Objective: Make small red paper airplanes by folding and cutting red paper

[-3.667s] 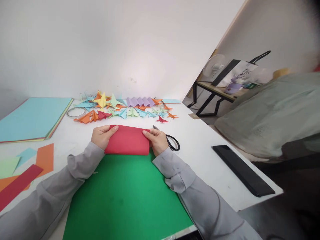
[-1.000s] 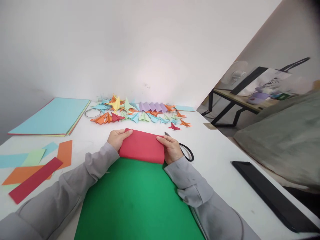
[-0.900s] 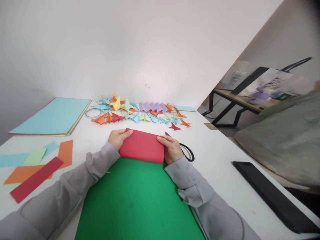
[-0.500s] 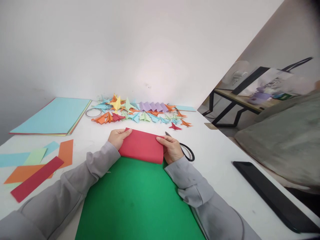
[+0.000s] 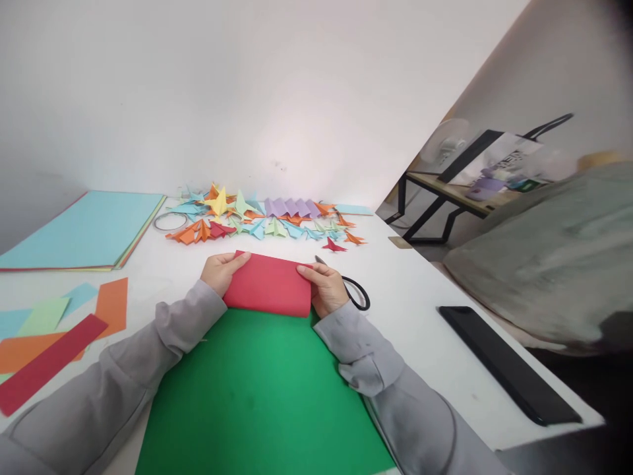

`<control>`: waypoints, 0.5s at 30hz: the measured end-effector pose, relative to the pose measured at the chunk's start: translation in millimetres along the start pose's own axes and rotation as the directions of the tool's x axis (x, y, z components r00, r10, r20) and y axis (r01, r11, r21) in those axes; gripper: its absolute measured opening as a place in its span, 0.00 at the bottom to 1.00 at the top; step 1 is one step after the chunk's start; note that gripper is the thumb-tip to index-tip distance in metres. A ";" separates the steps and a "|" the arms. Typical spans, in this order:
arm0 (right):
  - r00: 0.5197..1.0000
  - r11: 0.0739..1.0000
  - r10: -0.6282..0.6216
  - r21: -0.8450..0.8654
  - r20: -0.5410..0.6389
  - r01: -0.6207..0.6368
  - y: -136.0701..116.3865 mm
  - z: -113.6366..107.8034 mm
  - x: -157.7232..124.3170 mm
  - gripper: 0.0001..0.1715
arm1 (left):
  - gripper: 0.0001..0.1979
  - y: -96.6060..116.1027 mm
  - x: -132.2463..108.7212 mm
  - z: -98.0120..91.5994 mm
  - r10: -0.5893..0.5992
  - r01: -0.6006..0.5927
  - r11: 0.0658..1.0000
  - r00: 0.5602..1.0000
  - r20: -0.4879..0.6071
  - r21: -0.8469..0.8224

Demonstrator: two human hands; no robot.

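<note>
Grip (image 5: pixel 216 273), two-handed, closed on red paper (image 5: pixel 270 285)

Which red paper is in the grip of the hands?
The red sheet, pinched near its top corners by the left hand and right hand; the red strip lies at left, the folded red pieces beyond the hands.

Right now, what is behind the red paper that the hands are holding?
Beyond the red paper, the white table and colourful folded paper pieces can be seen. Its back side and whatever lies directly behind it are covered, so I cannot tell.
</note>
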State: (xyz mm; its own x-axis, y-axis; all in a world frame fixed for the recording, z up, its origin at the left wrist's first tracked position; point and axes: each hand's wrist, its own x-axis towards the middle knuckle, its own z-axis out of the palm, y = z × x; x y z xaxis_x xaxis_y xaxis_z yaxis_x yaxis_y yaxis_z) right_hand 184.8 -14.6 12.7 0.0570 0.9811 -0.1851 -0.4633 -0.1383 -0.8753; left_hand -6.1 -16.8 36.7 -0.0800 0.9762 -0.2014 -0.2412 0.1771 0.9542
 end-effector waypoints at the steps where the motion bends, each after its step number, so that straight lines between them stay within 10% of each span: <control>1: 1.000 1.000 -0.003 0.003 0.001 0.003 0.2 -0.1 0.3 0.15 | 0.17 -0.5 0.1 0.1 0.012 -0.011 1.000 1.000 -0.008 0.016; 15: 1.000 1.000 0.001 0.002 0.017 -0.001 0.2 -0.8 1.4 0.14 | 0.18 -1.2 -2.3 -0.3 0.073 -0.071 0.995 0.997 -0.028 0.066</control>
State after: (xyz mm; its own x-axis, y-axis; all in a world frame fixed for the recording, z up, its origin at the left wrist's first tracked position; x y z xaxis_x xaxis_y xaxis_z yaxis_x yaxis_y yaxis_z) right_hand 185.5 -13.3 11.9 0.0417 0.9831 -0.1781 -0.4656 -0.1386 -0.8741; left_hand -5.9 -19.2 36.0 -0.1249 0.9826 -0.1371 -0.1706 0.1148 0.9786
